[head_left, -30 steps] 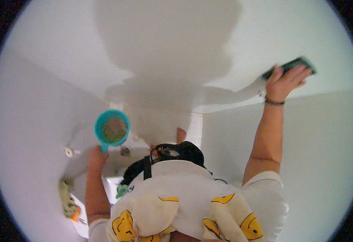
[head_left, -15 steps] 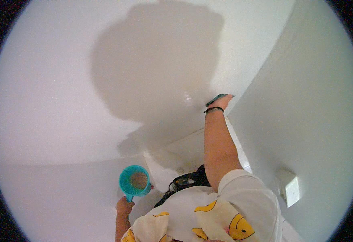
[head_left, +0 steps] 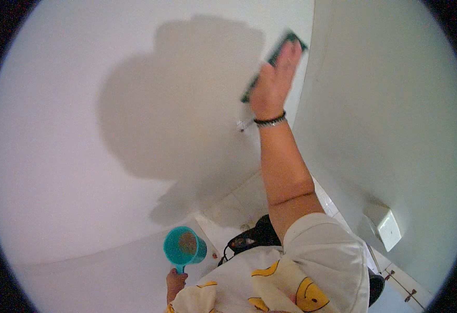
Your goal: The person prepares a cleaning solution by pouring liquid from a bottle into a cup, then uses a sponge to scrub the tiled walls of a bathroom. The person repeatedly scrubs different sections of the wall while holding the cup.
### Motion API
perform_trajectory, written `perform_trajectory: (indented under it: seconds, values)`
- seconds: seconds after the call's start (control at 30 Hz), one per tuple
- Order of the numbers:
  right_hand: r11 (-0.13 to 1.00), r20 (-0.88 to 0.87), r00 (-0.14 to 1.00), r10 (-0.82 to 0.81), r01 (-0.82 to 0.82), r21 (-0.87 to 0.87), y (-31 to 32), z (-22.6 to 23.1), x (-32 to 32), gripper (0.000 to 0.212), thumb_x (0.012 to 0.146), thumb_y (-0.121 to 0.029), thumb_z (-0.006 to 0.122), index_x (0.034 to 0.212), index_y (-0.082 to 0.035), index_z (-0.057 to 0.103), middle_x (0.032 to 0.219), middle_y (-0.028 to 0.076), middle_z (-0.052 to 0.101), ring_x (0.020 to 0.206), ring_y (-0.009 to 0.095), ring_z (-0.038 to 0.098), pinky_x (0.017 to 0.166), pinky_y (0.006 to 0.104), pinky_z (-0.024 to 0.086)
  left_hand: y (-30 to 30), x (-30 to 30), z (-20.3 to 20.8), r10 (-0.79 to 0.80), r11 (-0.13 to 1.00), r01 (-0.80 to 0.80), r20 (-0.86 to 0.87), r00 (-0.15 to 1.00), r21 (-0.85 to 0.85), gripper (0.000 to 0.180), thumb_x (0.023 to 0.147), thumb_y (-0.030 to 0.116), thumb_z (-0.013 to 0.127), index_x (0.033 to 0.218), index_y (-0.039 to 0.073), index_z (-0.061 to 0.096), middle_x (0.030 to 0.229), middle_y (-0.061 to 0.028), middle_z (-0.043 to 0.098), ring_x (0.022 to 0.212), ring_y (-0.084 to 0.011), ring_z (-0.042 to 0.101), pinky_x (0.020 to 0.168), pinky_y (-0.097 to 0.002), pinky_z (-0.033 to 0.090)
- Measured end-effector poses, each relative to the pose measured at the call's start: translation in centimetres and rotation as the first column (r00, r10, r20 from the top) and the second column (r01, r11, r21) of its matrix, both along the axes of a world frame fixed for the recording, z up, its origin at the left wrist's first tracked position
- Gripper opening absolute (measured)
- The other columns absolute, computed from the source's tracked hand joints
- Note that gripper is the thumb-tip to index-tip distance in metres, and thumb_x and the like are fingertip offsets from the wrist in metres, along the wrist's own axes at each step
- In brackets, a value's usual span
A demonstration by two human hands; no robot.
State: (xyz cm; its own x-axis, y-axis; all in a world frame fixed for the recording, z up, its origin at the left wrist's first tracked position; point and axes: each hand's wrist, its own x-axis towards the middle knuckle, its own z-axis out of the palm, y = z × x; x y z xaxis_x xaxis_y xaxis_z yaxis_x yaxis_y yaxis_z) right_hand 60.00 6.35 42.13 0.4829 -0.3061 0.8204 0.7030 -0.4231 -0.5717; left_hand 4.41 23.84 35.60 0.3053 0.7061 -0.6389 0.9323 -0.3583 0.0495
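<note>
My left hand (head_left: 175, 281), low in the picture, is closed round the handle of a turquoise dipper (head_left: 171, 245). Inside the dipper is something brownish, perhaps cloudy liquid. My right arm reaches up, with a dark bracelet at the wrist. Under its outstretched fingers my right hand (head_left: 271, 94) holds a dark green scouring pad (head_left: 292, 36) flat at the white wall (head_left: 56, 130), close to the corner. The hand is a little blurred and covers the pad's middle.
A second wall (head_left: 380, 104) rises on the right and meets the first at a corner. A white box-shaped fixture (head_left: 387, 229) sticks out from it at lower right. Below are pale floor tiles (head_left: 244, 203). A broad shadow falls on the wall ahead.
My right hand has moved well up the wall along the corner, with the scouring pad in it. The dipper has shifted slightly right and down in the picture as the view moved.
</note>
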Motion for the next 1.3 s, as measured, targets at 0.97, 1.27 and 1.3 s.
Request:
perform_trajectory:
  seconds: [0.97,1.27,1.3]
  values:
    - [0.457,-0.543,0.727,0.421,0.347,0.819,2.7,-28.1,3.4,0.049,0.087,-0.034,0.027,0.120,0.002,0.034,0.121,0.016,0.038,0.112,0.028,0.035,0.096,0.0379,0.024,2.8,1.9,2.6,-0.117,0.986,0.132,-0.143,0.983,0.101,0.032,0.060,0.023,0.063,0.077,-0.001,0.052,0.059,-0.0149,0.056,0.055,-0.0259,0.058,0.053,-0.0360,0.046]
    - [0.510,-0.544,0.684,0.486,0.283,0.812,2.6,-24.3,2.3,0.051,0.087,-0.036,0.026,0.119,0.003,0.033,0.121,0.019,0.037,0.112,0.032,0.034,0.095,0.0381,0.024,-0.1,4.2,3.2,0.056,0.998,-0.053,-0.149,0.987,0.027,0.031,0.060,0.024,0.062,0.073,-0.001,0.051,0.058,-0.0143,0.056,0.054,-0.0264,0.057,0.053,-0.0365,0.046]
    - [0.711,-0.607,0.734,0.304,0.250,0.658,3.2,-22.0,1.8,0.051,0.087,-0.035,0.027,0.120,0.004,0.032,0.123,0.020,0.034,0.115,0.032,0.031,0.098,0.0377,0.020,-0.1,4.2,3.5,0.045,0.999,-0.043,-0.139,0.989,0.016,0.031,0.060,0.024,0.062,0.073,-0.001,0.052,0.058,-0.0142,0.056,0.053,-0.0263,0.057,0.053,-0.0366,0.045]
